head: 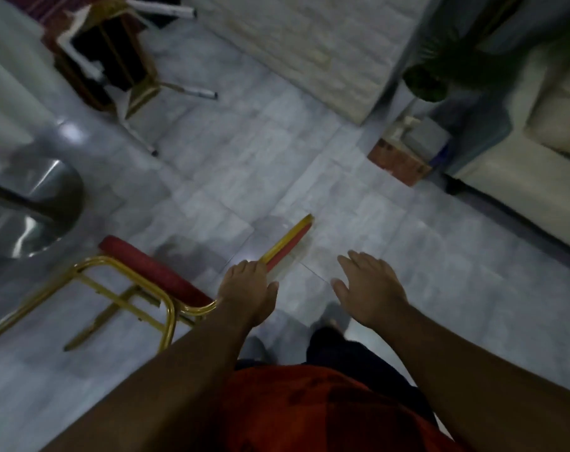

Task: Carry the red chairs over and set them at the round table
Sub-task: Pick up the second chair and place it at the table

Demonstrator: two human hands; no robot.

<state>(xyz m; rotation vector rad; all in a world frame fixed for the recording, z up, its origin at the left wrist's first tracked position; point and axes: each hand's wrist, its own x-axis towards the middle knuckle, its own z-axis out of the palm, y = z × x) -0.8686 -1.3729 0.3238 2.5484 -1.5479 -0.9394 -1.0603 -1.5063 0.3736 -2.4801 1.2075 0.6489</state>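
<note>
Fingers of the left hand (246, 287) curl over the top edge of a red chair's backrest (288, 244), which runs as a thin gold-and-red strip from under the knuckles away to the far right. That red chair (153, 275) stands near and to the left, its red seat cushion and gold metal frame just left of the gripping hand, its legs on the pale marble floor (244, 164). The right hand (368, 288) hangs spread and flat, palm down, beside the backrest's far end but apart from it, holding nothing. At far left sits the shiny metal base of a round table (32, 203), with white cloth above it. A second chair (114, 57) lies tipped over at the far left, its dark underside and gold legs showing. A green plant (430, 76) stands far right, next to a cream sofa (537, 119).
</note>
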